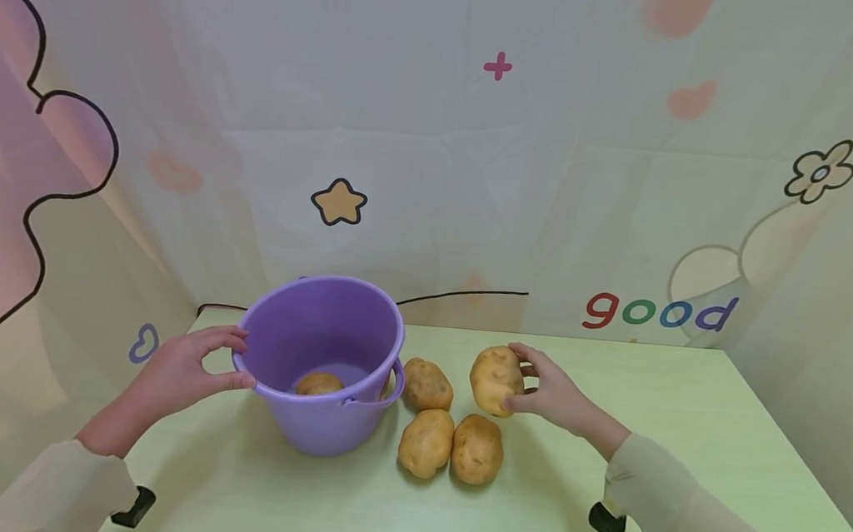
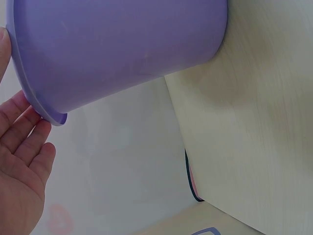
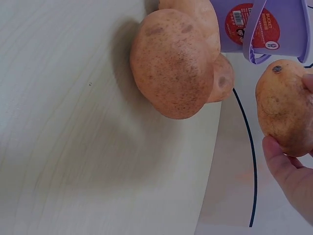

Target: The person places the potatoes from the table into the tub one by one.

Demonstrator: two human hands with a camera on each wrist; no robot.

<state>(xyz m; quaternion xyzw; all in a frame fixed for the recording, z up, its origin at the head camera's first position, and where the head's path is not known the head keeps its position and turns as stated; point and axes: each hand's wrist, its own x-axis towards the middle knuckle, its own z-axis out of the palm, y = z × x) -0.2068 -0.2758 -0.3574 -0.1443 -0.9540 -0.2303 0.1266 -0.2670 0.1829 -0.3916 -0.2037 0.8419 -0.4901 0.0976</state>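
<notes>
A purple bucket point(image 1: 331, 425) stands on the table, with one potato point(image 1: 319, 384) visible inside. At the bucket's left rim, my left hand point(image 1: 181, 368) holds the edge with its fingertips and thumb. The left wrist view has the fingers point(image 2: 30, 142) at the rim, beside the bucket's outer wall point(image 2: 122, 44). Right of the bucket, my right hand point(image 1: 555, 393) grips a potato point(image 1: 494, 380) between thumb and fingers, raised over the table. Below it in the head view sit three loose potatoes point(image 1: 477, 450) close together.
The pale green table point(image 1: 656, 401) ends at a printed cloth backdrop point(image 1: 437, 133) close behind the bucket. On the bucket's right side hangs a purple handle point(image 1: 396, 385). A red round label point(image 3: 252, 27) shows on its wall in the right wrist view.
</notes>
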